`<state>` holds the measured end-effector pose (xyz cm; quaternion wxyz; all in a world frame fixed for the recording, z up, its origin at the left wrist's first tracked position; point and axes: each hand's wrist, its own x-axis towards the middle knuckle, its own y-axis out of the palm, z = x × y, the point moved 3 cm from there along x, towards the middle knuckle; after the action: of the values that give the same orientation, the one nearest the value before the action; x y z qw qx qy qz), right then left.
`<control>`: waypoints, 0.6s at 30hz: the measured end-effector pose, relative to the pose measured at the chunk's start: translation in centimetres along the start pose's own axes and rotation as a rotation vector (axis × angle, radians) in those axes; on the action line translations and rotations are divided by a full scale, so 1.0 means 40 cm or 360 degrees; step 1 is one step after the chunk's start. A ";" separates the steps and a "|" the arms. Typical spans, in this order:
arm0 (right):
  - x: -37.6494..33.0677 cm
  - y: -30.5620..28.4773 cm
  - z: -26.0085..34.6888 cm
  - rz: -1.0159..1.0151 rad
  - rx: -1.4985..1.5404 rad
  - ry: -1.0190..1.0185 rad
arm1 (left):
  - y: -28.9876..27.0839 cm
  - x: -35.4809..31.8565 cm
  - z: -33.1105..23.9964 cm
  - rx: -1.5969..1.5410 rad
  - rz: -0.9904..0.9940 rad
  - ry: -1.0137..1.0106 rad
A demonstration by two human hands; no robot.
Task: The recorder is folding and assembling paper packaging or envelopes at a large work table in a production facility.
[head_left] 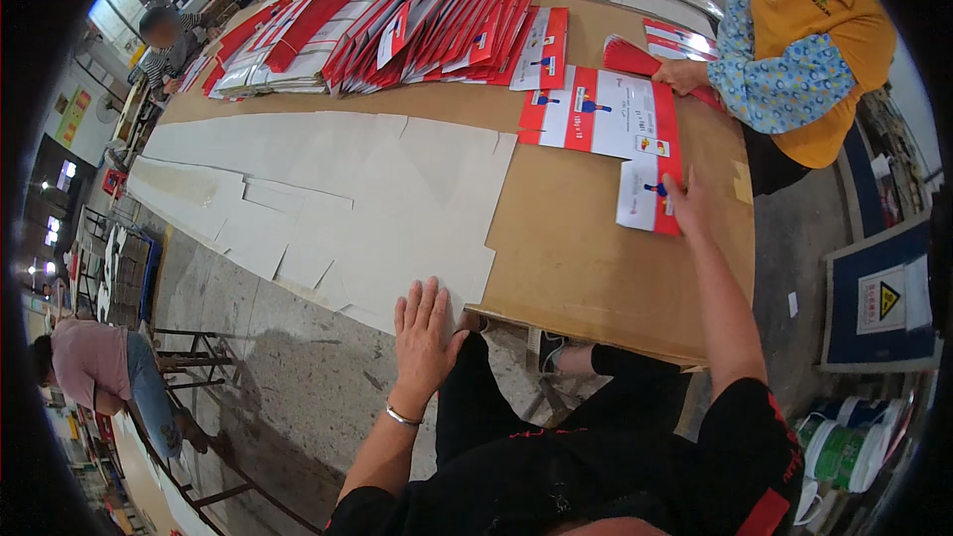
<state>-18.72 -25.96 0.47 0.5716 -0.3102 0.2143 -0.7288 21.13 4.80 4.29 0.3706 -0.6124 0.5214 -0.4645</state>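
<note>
My left hand (425,333) lies flat and open at the near edge of the brown table (586,268), fingertips on a pale grey cardboard sheet (397,208). My right hand (687,203) reaches far out and presses on a small red and white printed carton blank (643,195). Just beyond it lies a larger unfolded red and white carton blank (601,111). A person in a yellow vest with blue floral sleeves stands at the far right, one hand (681,74) holding a folded red blank (631,58).
A long fanned row of red and white blanks (427,30) runs along the table's far side. Overlapping grey sheets (228,199) cover the left half. Another person crouches at lower left (99,367); a third sits at the far left (164,40). Tape rolls (844,442) lie at lower right.
</note>
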 end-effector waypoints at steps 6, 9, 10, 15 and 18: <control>-0.181 -0.013 0.143 0.0412 0.0195 0.0008 | -0.002 -0.045 0.039 -0.0100 -0.0006 -0.0090; -0.154 -0.040 0.045 0.0347 -0.0201 0.0195 | 0.051 -0.017 0.015 -0.0078 0.0021 -0.0028; -0.115 -0.050 -0.035 0.0176 -0.0431 0.0092 | 0.057 0.006 0.003 -0.0089 0.0003 -0.0007; -0.175 -0.018 0.072 -0.0006 -0.0376 -0.0032 | 0.016 -0.042 -0.005 -0.0075 0.0078 -0.0166; -0.131 -0.004 0.035 -0.0003 -0.0385 -0.0143 | 0.003 -0.028 -0.009 -0.0175 0.0099 -0.0097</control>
<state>-17.04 -20.79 0.47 0.5383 -0.4093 0.2747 -0.6835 20.74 5.90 4.07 0.3663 -0.6292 0.5534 -0.4045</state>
